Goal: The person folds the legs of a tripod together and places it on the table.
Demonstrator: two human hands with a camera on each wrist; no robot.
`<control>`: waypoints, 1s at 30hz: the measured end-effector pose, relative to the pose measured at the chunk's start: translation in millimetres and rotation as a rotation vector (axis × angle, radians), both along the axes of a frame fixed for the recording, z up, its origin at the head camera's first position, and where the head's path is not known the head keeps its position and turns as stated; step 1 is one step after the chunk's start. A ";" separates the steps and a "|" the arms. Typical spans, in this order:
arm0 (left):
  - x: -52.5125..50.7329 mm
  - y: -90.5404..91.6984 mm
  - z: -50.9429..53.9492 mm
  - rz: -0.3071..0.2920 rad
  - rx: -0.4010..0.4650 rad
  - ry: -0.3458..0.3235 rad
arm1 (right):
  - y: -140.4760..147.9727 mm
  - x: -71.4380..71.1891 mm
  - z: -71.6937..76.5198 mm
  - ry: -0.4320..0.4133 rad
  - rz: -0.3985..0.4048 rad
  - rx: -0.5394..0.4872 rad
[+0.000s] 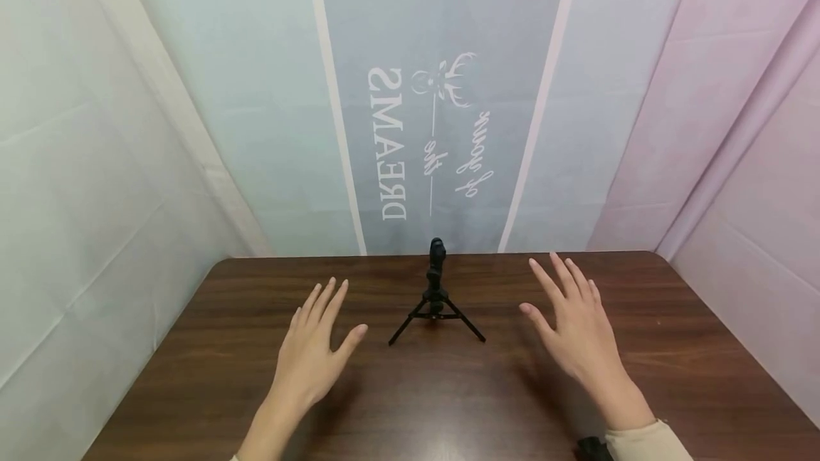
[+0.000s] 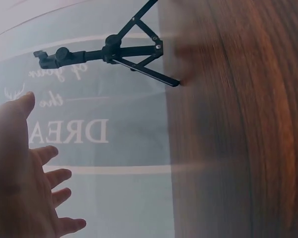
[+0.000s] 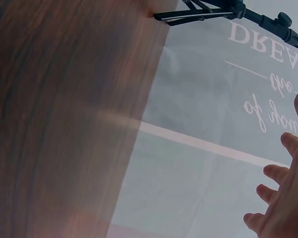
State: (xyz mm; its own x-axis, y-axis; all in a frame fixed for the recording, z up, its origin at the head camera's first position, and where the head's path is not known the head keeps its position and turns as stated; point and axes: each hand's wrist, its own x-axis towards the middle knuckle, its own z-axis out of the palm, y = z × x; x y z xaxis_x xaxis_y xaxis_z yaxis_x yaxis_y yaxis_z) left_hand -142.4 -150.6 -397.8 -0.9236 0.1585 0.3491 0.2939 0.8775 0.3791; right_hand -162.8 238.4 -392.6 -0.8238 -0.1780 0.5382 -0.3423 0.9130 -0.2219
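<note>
My left hand (image 1: 310,356) lower left in head view, my right hand (image 1: 579,333) lower right, both spread wide. Black tripod (image 1: 435,296) stands between them on brown desk (image 1: 442,390), below frame centre.

You had a slim black three-legged tripod (image 1: 435,297)! Dark grain streaked your brown wooden table (image 1: 442,383), white lettering (image 1: 386,119) and straight white stripes (image 1: 336,102) marked the blue-grey cloth backdrop (image 1: 416,119), a cloth panel (image 1: 679,91) blushed pink, your fabric sleeve (image 1: 650,442) showed cream!
</note>
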 end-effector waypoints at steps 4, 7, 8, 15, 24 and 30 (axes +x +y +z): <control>-2.1 0.5 1.5 -0.032 0.019 -0.007 | 0.8 0.1 2.8 0.011 0.007 0.003; -3.6 2.3 1.2 -0.064 0.043 -0.017 | 1.8 -0.4 4.2 0.012 0.014 -0.001; -4.1 2.6 0.8 -0.073 0.051 -0.023 | 1.8 -0.6 4.4 0.007 0.018 -0.004; -8.1 -0.2 -2.3 -0.095 0.043 -0.023 | -2.8 -1.3 -0.3 -0.054 0.074 -0.039; -15.4 -0.1 -5.3 -0.142 0.066 -0.030 | -0.8 3.2 -5.9 -0.107 0.120 -0.094; -20.6 2.4 -2.3 -0.208 0.147 -0.068 | -2.3 0.3 -11.2 -0.135 0.168 -0.127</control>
